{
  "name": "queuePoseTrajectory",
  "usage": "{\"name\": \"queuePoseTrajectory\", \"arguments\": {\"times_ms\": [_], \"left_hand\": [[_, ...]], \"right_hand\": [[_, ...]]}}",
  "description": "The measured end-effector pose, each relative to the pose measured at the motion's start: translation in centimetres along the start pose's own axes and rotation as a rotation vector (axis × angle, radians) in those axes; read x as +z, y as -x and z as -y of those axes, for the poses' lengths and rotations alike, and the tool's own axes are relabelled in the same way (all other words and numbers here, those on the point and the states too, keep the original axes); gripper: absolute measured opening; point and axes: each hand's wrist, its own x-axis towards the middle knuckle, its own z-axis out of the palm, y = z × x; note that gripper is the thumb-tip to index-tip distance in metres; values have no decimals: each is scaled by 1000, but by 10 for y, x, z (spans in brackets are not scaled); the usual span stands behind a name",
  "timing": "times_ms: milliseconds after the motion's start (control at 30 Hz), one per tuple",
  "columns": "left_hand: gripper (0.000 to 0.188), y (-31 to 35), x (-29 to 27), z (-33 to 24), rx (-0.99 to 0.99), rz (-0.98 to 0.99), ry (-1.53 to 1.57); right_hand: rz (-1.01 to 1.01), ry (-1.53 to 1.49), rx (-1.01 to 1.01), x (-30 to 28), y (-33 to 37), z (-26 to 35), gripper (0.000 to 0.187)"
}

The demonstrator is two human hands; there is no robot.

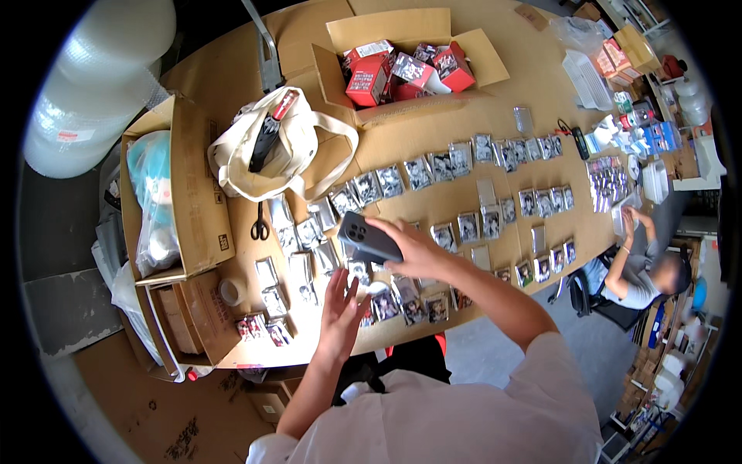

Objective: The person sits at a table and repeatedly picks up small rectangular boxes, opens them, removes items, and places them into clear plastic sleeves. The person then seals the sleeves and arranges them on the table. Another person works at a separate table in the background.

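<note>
My right hand [416, 249] grips a dark smartphone [363, 234], its camera side facing up, above the table [433, 197]. Just to the left and nearer to me, my left hand [341, 315] has its fingers apart and holds nothing. Under and around both hands lie rows of small packs of picture cards in clear sleeves, such as one card pack [389, 181] beyond the phone and another card pack [437, 308] by the near edge. The phone and my hands hide part of these rows.
Beyond the rows stand a cream tote bag [232, 158] and an open carton [402, 113] of red boxes. Black scissors [260, 224] and a tape roll [232, 291] lie at left, beside a tall carton [202, 193]. A seated co-worker [645, 271] handles a white tray at right.
</note>
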Motion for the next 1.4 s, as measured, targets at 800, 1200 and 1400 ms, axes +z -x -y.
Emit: {"name": "queuePoseTrajectory", "arguments": {"times_ms": [800, 1200, 1400], "left_hand": [[34, 170, -123, 241, -108, -746, -434], [58, 75, -248, 257, 698, -766, -1561], [73, 60, -259, 272, 801, -829, -1497]], "right_hand": [[-211, 739, -397, -101, -228, -233, 85], [-571, 496, -178, -26, 45, -150, 37], [-782, 330, -116, 61, 172, -171, 35]]}}
